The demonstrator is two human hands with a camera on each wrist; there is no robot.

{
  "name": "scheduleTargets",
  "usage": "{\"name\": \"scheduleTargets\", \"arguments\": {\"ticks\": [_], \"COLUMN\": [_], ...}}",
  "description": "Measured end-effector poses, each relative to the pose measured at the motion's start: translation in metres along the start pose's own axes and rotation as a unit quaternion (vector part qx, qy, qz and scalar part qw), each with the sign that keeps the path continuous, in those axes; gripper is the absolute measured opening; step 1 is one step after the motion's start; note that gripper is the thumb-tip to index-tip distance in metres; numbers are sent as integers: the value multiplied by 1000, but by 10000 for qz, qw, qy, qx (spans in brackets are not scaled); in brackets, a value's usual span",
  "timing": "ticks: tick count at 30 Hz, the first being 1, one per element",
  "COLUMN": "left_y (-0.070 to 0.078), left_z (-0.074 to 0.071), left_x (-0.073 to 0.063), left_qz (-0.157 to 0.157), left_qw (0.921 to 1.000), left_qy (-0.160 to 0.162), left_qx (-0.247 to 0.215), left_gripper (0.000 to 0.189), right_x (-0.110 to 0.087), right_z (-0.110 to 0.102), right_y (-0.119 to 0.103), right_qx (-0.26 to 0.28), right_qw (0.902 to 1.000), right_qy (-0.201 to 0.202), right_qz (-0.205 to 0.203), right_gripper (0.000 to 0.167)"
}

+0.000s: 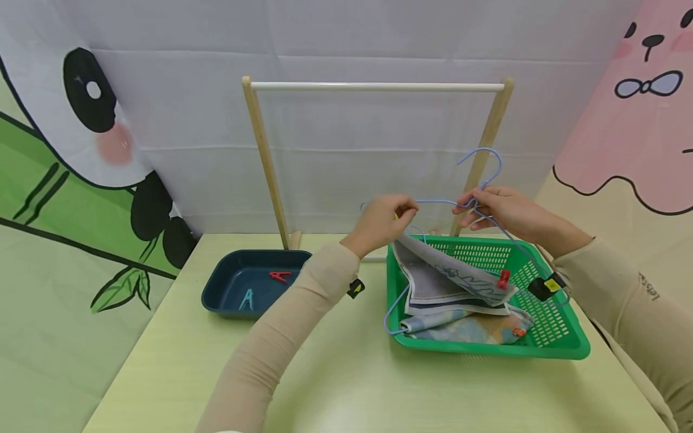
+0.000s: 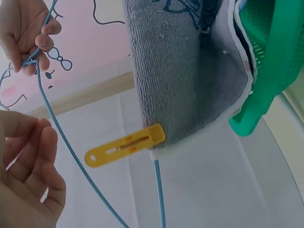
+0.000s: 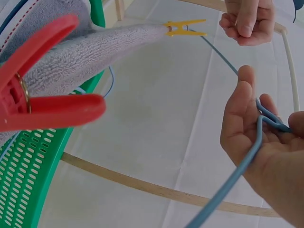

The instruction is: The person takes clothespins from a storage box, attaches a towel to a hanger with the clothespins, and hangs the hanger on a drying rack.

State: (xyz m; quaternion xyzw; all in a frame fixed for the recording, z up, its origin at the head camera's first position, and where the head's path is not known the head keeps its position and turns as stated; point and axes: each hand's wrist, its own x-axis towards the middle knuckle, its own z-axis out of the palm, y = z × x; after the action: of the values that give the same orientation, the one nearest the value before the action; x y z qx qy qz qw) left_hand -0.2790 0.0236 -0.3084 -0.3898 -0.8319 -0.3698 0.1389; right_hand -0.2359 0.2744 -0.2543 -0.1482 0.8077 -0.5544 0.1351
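Observation:
My right hand (image 1: 503,210) holds a blue clothes hanger (image 1: 437,201) by the neck below its hook, and the hook points up. A grey towel (image 1: 449,270) is clipped to the hanger by a yellow clothespin (image 2: 124,145) at one end and a red clothespin (image 1: 504,278) at the other. Close by the yellow clothespin is my left hand (image 1: 385,219), its fingers loosely curled with nothing between them; a gap shows in the left wrist view. The towel hangs over a green basket (image 1: 487,347), above a patterned cloth (image 1: 476,328) with an orange-red clip.
Another blue hanger (image 1: 393,310) lies in the basket with the patterned cloth. To the left stands a dark blue tray (image 1: 222,288) holding a red clothespin and a light blue clothespin (image 1: 247,299). Behind is a wooden rack with a white rod (image 1: 373,87).

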Motion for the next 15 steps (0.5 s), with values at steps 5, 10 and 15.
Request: {"name": "scheduleTargets", "arguments": {"ticks": [5,10,15], "left_y": [-6,-11,-13], "left_z": [-4,-3,-1], "left_x": [-2,-3,-3], "left_qz": [-250,-371,-514], "left_qw": [9985,9951,9912], "left_qy": [418,744,826], "left_qx": [256,542,900], "left_gripper": [16,19,22], "right_x": [0,-1,0], "right_z": [-1,-4,-3], "right_y": [3,5,5], "right_qx": [-353,-657,-878], "right_qw": [9993,9977,9956], "right_qy": [123,85,227], "right_qz": [19,-118,-242], "right_gripper": [49,47,48]}}
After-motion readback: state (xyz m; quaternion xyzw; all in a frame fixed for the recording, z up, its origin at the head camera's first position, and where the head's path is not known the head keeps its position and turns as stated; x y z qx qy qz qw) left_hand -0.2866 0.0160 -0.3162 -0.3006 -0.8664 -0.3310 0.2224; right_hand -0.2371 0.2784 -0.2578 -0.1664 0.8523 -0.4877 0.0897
